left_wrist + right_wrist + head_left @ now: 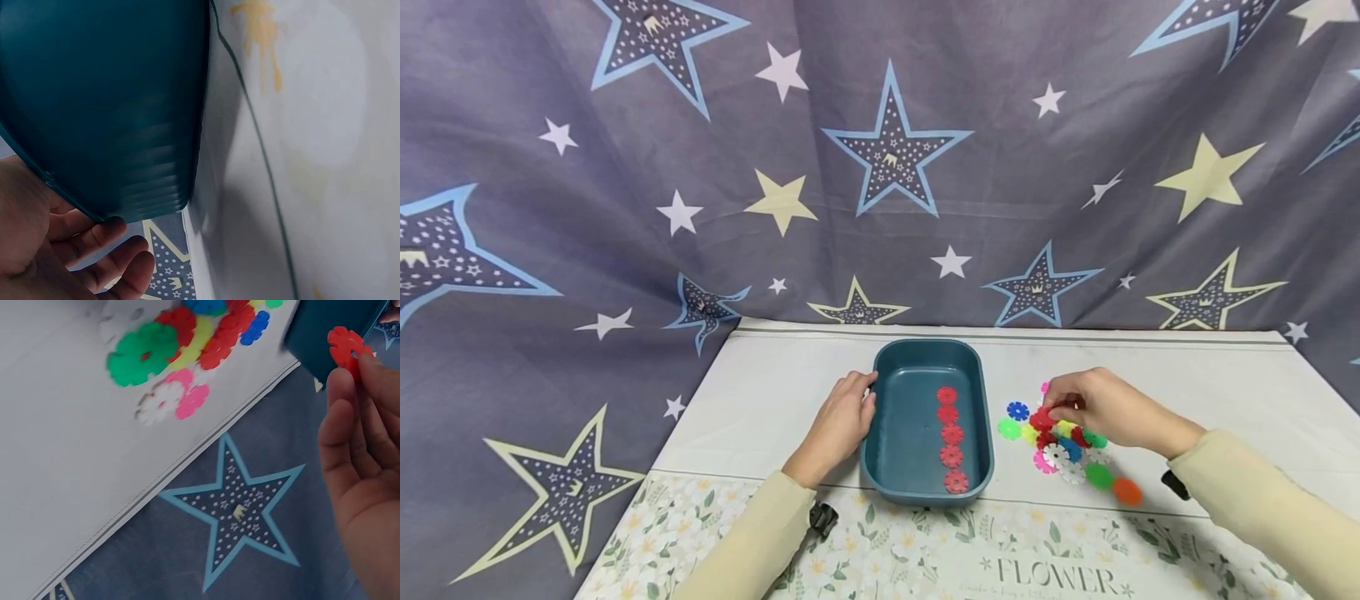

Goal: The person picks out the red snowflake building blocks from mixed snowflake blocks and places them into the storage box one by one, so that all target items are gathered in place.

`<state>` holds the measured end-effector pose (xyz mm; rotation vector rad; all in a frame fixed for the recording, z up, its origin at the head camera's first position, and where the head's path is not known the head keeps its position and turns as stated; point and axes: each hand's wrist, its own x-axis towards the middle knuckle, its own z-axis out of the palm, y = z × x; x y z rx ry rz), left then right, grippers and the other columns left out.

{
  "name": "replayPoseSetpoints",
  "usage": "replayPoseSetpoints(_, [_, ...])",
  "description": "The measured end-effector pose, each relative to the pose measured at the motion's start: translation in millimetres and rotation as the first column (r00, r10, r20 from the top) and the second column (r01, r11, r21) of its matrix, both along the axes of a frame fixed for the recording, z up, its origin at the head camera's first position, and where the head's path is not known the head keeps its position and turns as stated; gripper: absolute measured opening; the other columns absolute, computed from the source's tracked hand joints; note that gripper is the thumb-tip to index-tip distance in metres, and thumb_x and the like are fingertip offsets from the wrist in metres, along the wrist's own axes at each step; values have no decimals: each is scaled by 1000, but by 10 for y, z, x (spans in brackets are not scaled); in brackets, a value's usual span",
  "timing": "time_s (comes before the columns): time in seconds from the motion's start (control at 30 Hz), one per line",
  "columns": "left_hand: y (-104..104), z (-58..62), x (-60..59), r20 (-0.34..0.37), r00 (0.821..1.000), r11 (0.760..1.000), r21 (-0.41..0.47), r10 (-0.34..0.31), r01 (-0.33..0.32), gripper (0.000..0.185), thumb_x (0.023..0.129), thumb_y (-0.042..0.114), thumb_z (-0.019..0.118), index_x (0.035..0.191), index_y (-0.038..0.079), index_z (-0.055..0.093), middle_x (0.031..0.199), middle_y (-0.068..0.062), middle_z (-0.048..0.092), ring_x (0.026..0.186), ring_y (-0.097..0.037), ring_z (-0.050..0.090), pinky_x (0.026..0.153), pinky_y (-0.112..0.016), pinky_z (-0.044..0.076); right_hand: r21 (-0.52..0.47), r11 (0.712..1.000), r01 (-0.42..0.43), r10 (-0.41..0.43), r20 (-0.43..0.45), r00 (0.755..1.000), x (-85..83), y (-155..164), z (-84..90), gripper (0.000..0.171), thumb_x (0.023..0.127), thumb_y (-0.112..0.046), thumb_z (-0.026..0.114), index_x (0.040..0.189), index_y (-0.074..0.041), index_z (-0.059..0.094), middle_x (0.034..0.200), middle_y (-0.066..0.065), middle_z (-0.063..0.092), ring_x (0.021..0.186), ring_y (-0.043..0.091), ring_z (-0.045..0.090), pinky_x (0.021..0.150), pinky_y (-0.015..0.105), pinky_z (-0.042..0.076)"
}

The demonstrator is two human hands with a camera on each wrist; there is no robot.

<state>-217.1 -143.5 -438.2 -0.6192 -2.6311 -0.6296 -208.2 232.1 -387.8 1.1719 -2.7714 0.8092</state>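
Red snowflake disc (345, 345) pinched by right hand (1101, 408) over colourful pile (1063, 446) at lower right, left hand (841, 425) fingers relaxed against teal tray (880, 433) at centre, five red discs (951, 439) rowed inside

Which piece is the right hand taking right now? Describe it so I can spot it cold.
Start at the teal tray in the middle of the white mat; a heap of coloured snowflake discs lies just to its right. The right hand rests over the heap's near-left edge, fingertips pinching a red disc. Unlike its neighbours, it is red and pinched between fingers.
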Motion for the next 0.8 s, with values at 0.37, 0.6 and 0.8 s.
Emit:
replayPoseSetpoints(0.37, [-5,4,3,6,1000,1000,-4,1,-1,31,92,5,57,122,-4,58,103,-11,58,93,-26,55,82,-39,45,-55,995,-83,78,-85,993,-66,-314,106,20,77,2,75,85,-14,69,80,-8,65,69,2,58,64,26,53])
replayPoseSetpoints(0.6, [-11,4,7,-3,1000,1000,-1,-1,1,31,92,5,58,122,-4,58,102,-11,58,93,-26,55,82,-39,46,-59,990,-128,124,-67,990,-105,-627,103,15,81,-2,73,87,-15,69,82,-8,67,70,2,60,62,23,51])
replayPoseSetpoints(0.8, [-18,-1,0,-10,1000,1000,-11,-8,8,31,92,5,58,122,-4,58,102,-11,58,94,-26,55,83,-39,46,-86,968,-236,228,-91,969,-119,-955,31,9,82,-6,73,88,-12,71,85,-6,68,73,1,60,65,20,51])
